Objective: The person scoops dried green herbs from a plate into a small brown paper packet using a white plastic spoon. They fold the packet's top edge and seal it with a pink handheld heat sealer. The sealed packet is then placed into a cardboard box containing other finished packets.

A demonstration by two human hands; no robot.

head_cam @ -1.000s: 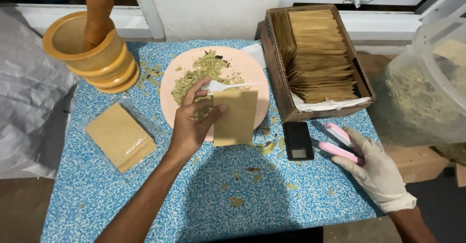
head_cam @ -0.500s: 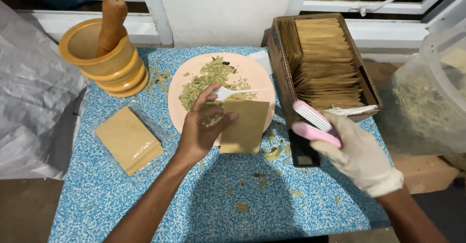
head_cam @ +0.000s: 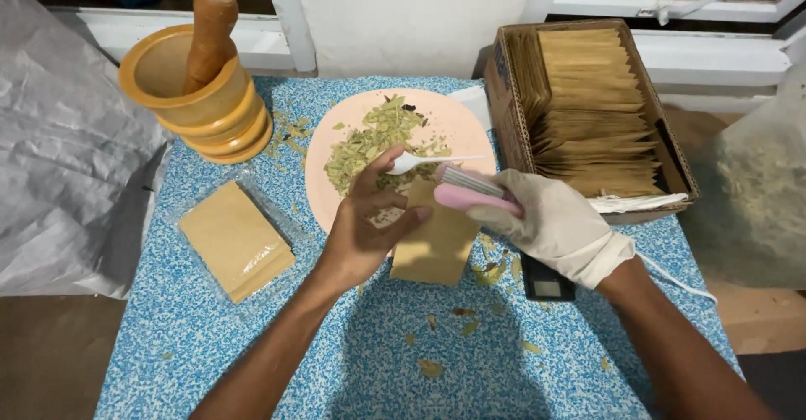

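Note:
My bare left hand (head_cam: 367,223) holds a small brown paper pouch (head_cam: 437,240) upright over the near edge of a pink plate (head_cam: 457,126). Dried green leaves (head_cam: 374,139) and a white plastic spoon (head_cam: 420,162) lie on the plate. My right hand (head_cam: 554,223), in a white glove, grips a pink and white handheld sealer (head_cam: 470,189) and has it at the pouch's top edge, right beside my left fingers. A small black scale (head_cam: 547,284) lies on the table under my right wrist, mostly hidden.
A yellow mortar with a wooden pestle (head_cam: 197,80) stands at the back left. A stack of flat pouches in clear wrap (head_cam: 235,240) lies at the left. A cardboard box of brown pouches (head_cam: 588,105) sits at the back right, a plastic bag (head_cam: 756,177) beside it.
My right hand lifted the pink sealer off the table near the scale and brought it up and left to the top of the pouch. My left hand kept hold of the pouch.

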